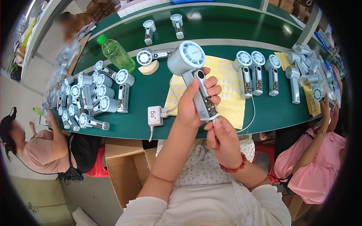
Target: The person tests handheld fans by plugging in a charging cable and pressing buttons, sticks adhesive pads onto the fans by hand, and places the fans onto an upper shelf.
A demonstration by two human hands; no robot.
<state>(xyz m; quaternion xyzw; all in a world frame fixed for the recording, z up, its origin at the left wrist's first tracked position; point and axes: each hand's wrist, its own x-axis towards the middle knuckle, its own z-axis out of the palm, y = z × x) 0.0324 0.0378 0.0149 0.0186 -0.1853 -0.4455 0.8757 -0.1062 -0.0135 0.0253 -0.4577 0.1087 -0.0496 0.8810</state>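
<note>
My left hand (192, 100) is wrapped round the handle of a pale blue handheld fan (187, 56). The fan's round head points up, and the clear front of its handle shows circuitry. At the handle's bottom end, my right hand (223, 135) pinches a small white cable plug (215, 121), mostly covered by the fingers. Whether the plug is inside the fan cannot be seen. A white cable (253, 113) curves nearby, between my right hand and the fans on the right. Beneath the held fan lies a yellow sheet of white stickers (230, 109).
A white charger marked 5G (154, 116) lies left of my arms. Piled fans (86, 94) and a green bottle (117, 54) stand farther left. Several fans (257, 71) lie to the right. Co-workers sit on both sides; one person's hand (325, 109) is at the right pile.
</note>
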